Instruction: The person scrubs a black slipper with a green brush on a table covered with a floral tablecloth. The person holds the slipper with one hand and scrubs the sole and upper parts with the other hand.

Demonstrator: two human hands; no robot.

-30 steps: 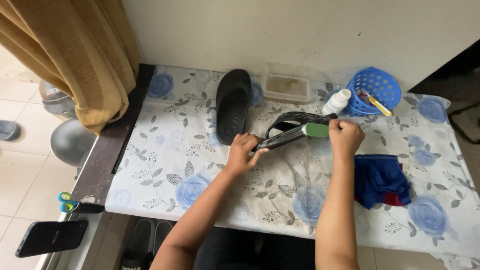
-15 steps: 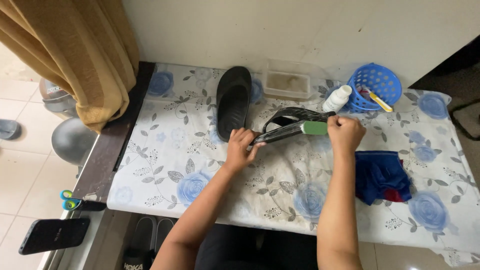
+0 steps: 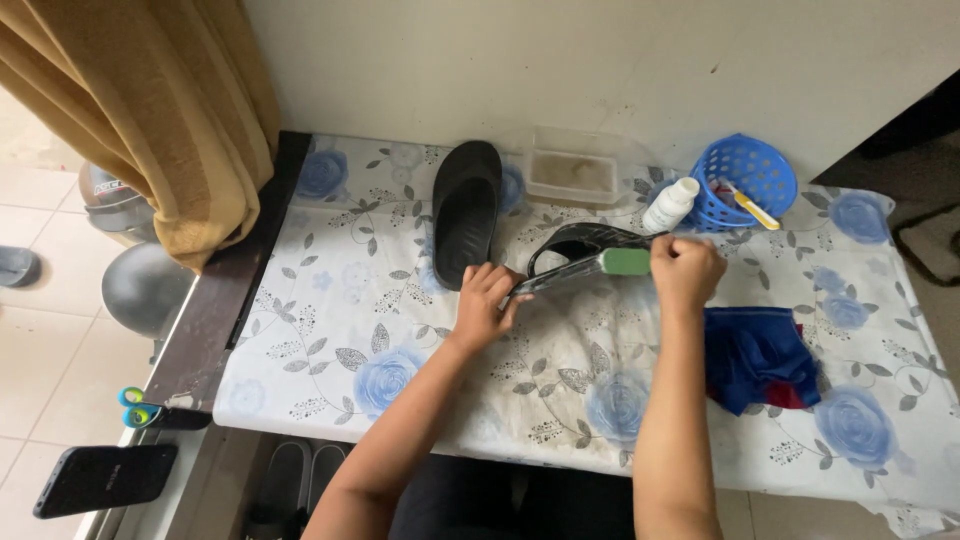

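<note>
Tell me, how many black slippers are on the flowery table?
2. One black slipper lies flat near the wall. The other slipper is tipped on its side, held by the left hand while the right hand presses a green brush against it.

Both bare forearms enter from the bottom edge and reach forward, converging slightly toward the hands. Left hand: palm down, fingers curled in a clamp, thumb toward the centre, wrist roughly straight. Right hand: closed in a fist, knuckles up, wrist bent slightly inward (fingertips hidden beneath the palm). Right forearm runs near vertical in view; left angles up from lower left. Hands level, well apart.
</note>
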